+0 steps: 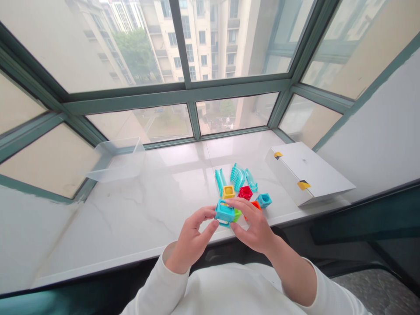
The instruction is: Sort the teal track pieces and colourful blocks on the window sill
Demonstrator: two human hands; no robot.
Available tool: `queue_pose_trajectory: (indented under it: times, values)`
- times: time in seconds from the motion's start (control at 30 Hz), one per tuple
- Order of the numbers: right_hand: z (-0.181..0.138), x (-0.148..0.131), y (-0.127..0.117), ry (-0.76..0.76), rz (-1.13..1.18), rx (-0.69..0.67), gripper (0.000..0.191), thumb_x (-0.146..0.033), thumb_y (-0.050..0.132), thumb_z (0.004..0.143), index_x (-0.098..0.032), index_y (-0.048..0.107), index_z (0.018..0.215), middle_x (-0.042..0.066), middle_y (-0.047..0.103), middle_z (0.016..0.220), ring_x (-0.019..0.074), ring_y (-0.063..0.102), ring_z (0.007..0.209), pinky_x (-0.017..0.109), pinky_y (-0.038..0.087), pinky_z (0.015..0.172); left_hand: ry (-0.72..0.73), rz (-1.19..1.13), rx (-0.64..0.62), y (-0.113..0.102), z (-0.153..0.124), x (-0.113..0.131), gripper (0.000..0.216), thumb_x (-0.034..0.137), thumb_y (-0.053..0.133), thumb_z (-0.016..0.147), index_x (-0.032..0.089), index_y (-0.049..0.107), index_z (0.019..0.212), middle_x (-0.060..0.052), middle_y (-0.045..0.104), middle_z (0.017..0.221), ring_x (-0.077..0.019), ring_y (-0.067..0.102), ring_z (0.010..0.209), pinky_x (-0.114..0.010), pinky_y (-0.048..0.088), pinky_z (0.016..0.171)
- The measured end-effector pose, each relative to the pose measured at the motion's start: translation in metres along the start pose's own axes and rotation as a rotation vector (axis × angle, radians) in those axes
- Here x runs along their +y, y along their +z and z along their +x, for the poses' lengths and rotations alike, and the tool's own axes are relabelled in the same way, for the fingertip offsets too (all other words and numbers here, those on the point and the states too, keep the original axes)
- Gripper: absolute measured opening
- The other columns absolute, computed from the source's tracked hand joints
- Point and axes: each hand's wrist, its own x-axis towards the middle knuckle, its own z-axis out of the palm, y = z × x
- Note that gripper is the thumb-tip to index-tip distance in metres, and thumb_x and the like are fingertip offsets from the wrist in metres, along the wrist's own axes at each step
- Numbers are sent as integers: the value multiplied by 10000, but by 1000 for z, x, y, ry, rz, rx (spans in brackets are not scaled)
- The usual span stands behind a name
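Observation:
Close in front of my body, a turquoise toy block (225, 213) with open sides is between my two hands. My left hand (193, 238) grips its left side with thumb and fingers. On the other side, my right hand (255, 225) has its fingers over the top right and its thumb near the lower edge. A green block (237, 214) shows partly behind it; whether the two are joined I cannot tell. Just beyond are a yellow block (229, 191), a red block (245, 192), a partly covered orange block (256, 204) and a blue block (264, 201).
Turquoise track pieces, one straight (220, 181) and one curved and ribbed (238, 176), lie behind the blocks on the white windowsill (157, 188). A white box (308, 170) with yellow tabs stands at right. A clear plastic bin (116, 162) sits at left, below the green-framed windows.

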Motion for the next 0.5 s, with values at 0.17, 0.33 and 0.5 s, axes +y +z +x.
queue_pose_trajectory:
  times: [0.17, 0.33, 0.5]
  values:
    - [-4, 13, -22, 7, -12, 5, 574, -158, 598, 899, -275, 556, 1460, 79, 673, 1381, 278, 643, 1270, 444, 547, 1082, 70, 211, -85, 10, 22, 16, 103, 321, 682, 974, 241, 731, 1017, -88, 719, 1278, -249, 687, 1168, -375, 541, 1036]
    - [-13, 31, -36, 43, -47, 58, 566, -162, 598, 924, -279, 543, 1475, 79, 650, 1437, 278, 621, 1327, 457, 532, 1116, 130, 364, -128, 26, 50, 23, 41, 262, 716, 938, 257, 731, 975, -68, 718, 1275, -233, 701, 1146, -351, 553, 1012]
    - [-26, 51, -54, 142, -92, 133, 578, -195, 616, 950, -306, 498, 1504, 73, 627, 1463, 275, 624, 1318, 459, 551, 1097, 238, 465, -185, 46, 79, 23, 27, 248, 710, 938, 261, 704, 961, -62, 723, 1267, -235, 709, 1140, -353, 574, 978]
